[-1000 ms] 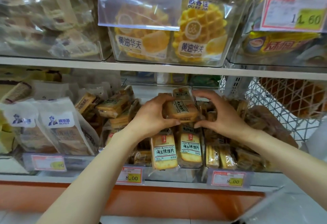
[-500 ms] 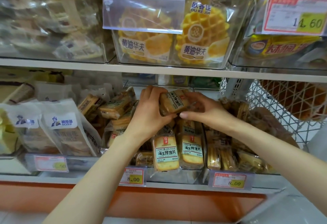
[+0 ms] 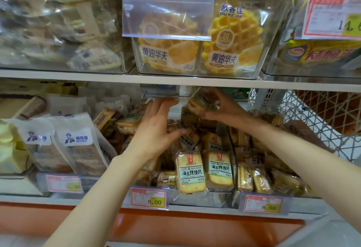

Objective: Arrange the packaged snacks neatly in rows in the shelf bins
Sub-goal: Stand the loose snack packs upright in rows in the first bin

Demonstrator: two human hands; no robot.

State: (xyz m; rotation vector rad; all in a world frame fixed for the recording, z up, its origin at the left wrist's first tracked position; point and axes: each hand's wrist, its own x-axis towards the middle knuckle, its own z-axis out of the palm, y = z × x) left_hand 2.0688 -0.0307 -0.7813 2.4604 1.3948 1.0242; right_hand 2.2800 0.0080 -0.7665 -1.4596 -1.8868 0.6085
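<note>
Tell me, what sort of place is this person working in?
Probably a grocery shop's snack aisle: printed price tags reading 8.00, clear bins of packaged waffles, and many identical snack packets on display.

We see through one camera only, worn on the head. It faces forward and a little down, square onto the shelving, from arm's reach. The shelf board [image 3: 78, 76] crosses above mid-frame, and the snack bin [image 3: 201, 200] below it fills the centre. Both forearms enter from the bottom edge, so the left hand [image 3: 156, 129] and the right hand [image 3: 226, 112], gripping a snack pack [image 3: 203, 100], sit mid-frame. The picture goes soft toward the left edge.
</note>
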